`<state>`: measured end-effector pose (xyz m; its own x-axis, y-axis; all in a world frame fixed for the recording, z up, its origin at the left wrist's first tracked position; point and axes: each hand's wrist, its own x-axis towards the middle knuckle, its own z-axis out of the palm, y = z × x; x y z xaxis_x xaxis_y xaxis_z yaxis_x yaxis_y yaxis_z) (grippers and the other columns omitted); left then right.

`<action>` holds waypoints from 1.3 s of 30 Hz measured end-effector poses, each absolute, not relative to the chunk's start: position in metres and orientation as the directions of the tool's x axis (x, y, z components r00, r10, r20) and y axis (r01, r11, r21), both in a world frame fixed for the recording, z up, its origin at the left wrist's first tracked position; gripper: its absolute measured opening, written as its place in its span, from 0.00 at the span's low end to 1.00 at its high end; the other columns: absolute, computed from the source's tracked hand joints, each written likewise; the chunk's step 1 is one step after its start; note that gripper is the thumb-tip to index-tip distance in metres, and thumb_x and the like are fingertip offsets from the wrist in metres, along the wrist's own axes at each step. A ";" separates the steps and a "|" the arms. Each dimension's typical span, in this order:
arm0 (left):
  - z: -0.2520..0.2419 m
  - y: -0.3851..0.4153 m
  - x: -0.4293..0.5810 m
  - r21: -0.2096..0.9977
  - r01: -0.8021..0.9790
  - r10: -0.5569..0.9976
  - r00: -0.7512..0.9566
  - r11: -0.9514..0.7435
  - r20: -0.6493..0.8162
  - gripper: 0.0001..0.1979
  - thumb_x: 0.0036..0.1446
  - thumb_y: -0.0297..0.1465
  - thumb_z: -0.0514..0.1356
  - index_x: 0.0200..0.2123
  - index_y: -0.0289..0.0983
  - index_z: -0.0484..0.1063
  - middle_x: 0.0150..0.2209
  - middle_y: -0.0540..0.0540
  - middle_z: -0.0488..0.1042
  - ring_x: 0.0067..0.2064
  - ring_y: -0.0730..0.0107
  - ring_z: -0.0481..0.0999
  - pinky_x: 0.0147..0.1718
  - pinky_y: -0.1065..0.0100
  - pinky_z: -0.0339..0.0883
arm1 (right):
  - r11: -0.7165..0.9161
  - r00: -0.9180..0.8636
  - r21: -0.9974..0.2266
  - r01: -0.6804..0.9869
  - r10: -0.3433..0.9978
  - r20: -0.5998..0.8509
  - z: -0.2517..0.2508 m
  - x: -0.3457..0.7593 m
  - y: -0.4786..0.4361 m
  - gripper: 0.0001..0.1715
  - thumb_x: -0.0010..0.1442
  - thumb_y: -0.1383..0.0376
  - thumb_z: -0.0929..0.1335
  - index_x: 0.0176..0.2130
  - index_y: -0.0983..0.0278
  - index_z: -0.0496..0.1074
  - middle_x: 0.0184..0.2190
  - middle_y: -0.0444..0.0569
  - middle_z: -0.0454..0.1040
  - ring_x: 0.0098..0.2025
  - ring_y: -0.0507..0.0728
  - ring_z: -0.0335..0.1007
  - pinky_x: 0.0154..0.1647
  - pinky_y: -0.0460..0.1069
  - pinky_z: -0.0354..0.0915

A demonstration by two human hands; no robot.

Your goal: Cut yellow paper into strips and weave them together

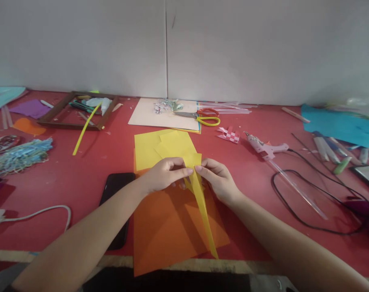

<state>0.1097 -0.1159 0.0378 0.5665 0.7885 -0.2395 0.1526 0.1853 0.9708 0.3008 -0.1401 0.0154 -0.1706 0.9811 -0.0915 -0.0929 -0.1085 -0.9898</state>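
Note:
My left hand [164, 174] and my right hand [218, 180] meet over the middle of the red table [257, 182]. Both pinch the upper end of a long folded yellow paper strip [204, 211] that slants down toward the near table edge. The strip hangs over orange paper sheets [169, 227] lying at the front. Flat yellow sheets [160, 148] lie just behind my hands. A black phone [116, 190] rests beside my left forearm.
Yellow and red scissors [207, 117] lie on a beige card [160, 115] at the back. A pink glue gun [265, 148] with a black cord [297, 202] sits right. A wooden frame [55, 117] with pens stands back left. Shredded paper [22, 154] lies left; blue paper [342, 123] right.

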 end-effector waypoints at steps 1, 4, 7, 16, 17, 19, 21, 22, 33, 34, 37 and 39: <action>0.038 -0.116 0.110 0.969 0.158 0.791 0.560 0.190 -0.246 0.15 0.58 0.42 0.62 0.31 0.35 0.69 0.31 0.50 0.73 0.28 0.74 0.77 0.27 0.71 0.64 | -0.107 -0.166 -0.990 -0.089 0.982 -0.092 0.015 0.301 -0.140 0.19 0.55 0.52 0.73 0.26 0.63 0.69 0.18 0.39 0.62 0.21 0.48 0.54 0.23 0.46 0.51; 0.040 -0.116 0.111 0.967 0.160 0.797 0.547 0.199 -0.255 0.16 0.58 0.42 0.62 0.28 0.35 0.66 0.28 0.53 0.70 0.27 0.74 0.77 0.25 0.72 0.63 | -0.102 -0.160 -0.992 -0.069 0.983 -0.090 0.015 0.300 -0.140 0.20 0.55 0.51 0.72 0.26 0.63 0.69 0.19 0.39 0.62 0.21 0.48 0.54 0.23 0.46 0.51; 0.039 -0.116 0.111 0.968 0.155 0.803 0.540 0.198 -0.251 0.16 0.58 0.42 0.62 0.28 0.36 0.66 0.26 0.54 0.69 0.27 0.74 0.77 0.24 0.73 0.62 | -0.088 -0.154 -0.995 -0.050 0.985 -0.079 0.015 0.300 -0.140 0.20 0.55 0.51 0.72 0.26 0.62 0.68 0.19 0.39 0.62 0.21 0.48 0.53 0.22 0.46 0.51; 0.037 -0.115 0.110 0.960 0.179 0.803 0.528 0.214 -0.277 0.16 0.58 0.42 0.62 0.28 0.36 0.66 0.26 0.54 0.69 0.26 0.74 0.77 0.21 0.73 0.58 | -0.029 -0.147 -0.999 -0.016 0.989 -0.026 0.016 0.299 -0.141 0.20 0.56 0.49 0.71 0.26 0.62 0.68 0.19 0.38 0.59 0.21 0.48 0.50 0.21 0.46 0.50; 0.038 -0.115 0.110 0.959 0.180 0.802 0.527 0.218 -0.281 0.16 0.58 0.42 0.62 0.29 0.36 0.67 0.26 0.54 0.70 0.25 0.74 0.77 0.21 0.74 0.58 | -0.024 -0.150 -1.000 -0.018 0.989 -0.021 0.017 0.299 -0.141 0.20 0.56 0.49 0.71 0.26 0.62 0.68 0.19 0.38 0.59 0.21 0.48 0.50 0.22 0.46 0.51; 0.038 -0.115 0.111 0.958 0.172 0.803 0.524 0.228 -0.285 0.15 0.58 0.42 0.62 0.29 0.36 0.67 0.27 0.53 0.71 0.25 0.75 0.77 0.20 0.74 0.57 | -0.013 -0.152 -1.000 -0.020 0.988 -0.009 0.017 0.299 -0.141 0.20 0.56 0.49 0.71 0.26 0.62 0.68 0.20 0.39 0.60 0.22 0.49 0.52 0.23 0.46 0.53; 0.038 -0.115 0.111 0.958 0.164 0.801 0.526 0.235 -0.286 0.15 0.58 0.42 0.62 0.30 0.36 0.68 0.28 0.53 0.71 0.25 0.76 0.77 0.20 0.74 0.57 | -0.005 -0.151 -1.000 -0.020 0.989 -0.002 0.017 0.299 -0.141 0.20 0.56 0.49 0.71 0.26 0.62 0.69 0.21 0.40 0.61 0.23 0.50 0.54 0.25 0.47 0.55; 0.038 -0.115 0.111 0.958 0.162 0.801 0.527 0.236 -0.286 0.15 0.58 0.42 0.62 0.30 0.36 0.68 0.28 0.53 0.71 0.25 0.76 0.77 0.20 0.74 0.57 | -0.004 -0.149 -1.000 -0.017 0.989 -0.002 0.017 0.299 -0.141 0.20 0.56 0.49 0.71 0.27 0.62 0.69 0.22 0.40 0.61 0.24 0.50 0.54 0.25 0.47 0.55; 0.038 -0.115 0.110 0.959 0.158 0.804 0.523 0.235 -0.284 0.14 0.58 0.42 0.62 0.32 0.35 0.71 0.31 0.51 0.73 0.25 0.76 0.77 0.20 0.74 0.57 | 0.024 -0.142 -1.000 0.019 0.990 0.021 0.015 0.299 -0.141 0.20 0.57 0.49 0.71 0.27 0.61 0.68 0.22 0.41 0.62 0.25 0.51 0.55 0.27 0.47 0.55; 0.038 -0.115 0.110 0.959 0.156 0.803 0.524 0.236 -0.283 0.14 0.58 0.41 0.62 0.34 0.35 0.72 0.32 0.50 0.74 0.25 0.77 0.77 0.21 0.74 0.57 | 0.023 -0.142 -1.000 0.019 0.990 0.020 0.016 0.299 -0.141 0.20 0.57 0.49 0.71 0.27 0.61 0.68 0.22 0.41 0.63 0.25 0.51 0.55 0.27 0.47 0.55; 0.039 -0.115 0.110 0.959 0.152 0.800 0.529 0.239 -0.283 0.14 0.58 0.41 0.62 0.36 0.35 0.73 0.35 0.49 0.76 0.25 0.77 0.77 0.21 0.74 0.57 | 0.029 -0.144 -0.999 0.016 0.989 0.026 0.015 0.299 -0.141 0.20 0.58 0.49 0.70 0.27 0.61 0.68 0.22 0.41 0.63 0.24 0.50 0.53 0.25 0.47 0.53; 0.039 -0.115 0.110 0.959 0.153 0.801 0.528 0.238 -0.282 0.14 0.58 0.41 0.62 0.35 0.35 0.73 0.36 0.48 0.77 0.25 0.76 0.77 0.21 0.74 0.58 | 0.037 -0.141 -0.999 0.026 0.990 0.033 0.015 0.299 -0.140 0.20 0.58 0.49 0.70 0.27 0.62 0.68 0.22 0.41 0.63 0.23 0.50 0.52 0.24 0.47 0.52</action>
<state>0.1100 -0.1149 0.0392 0.5279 0.8009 -0.2825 0.1528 0.2376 0.9593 0.2994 -0.1405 0.0147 -0.1405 0.9895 0.0326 0.0265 0.0367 -0.9990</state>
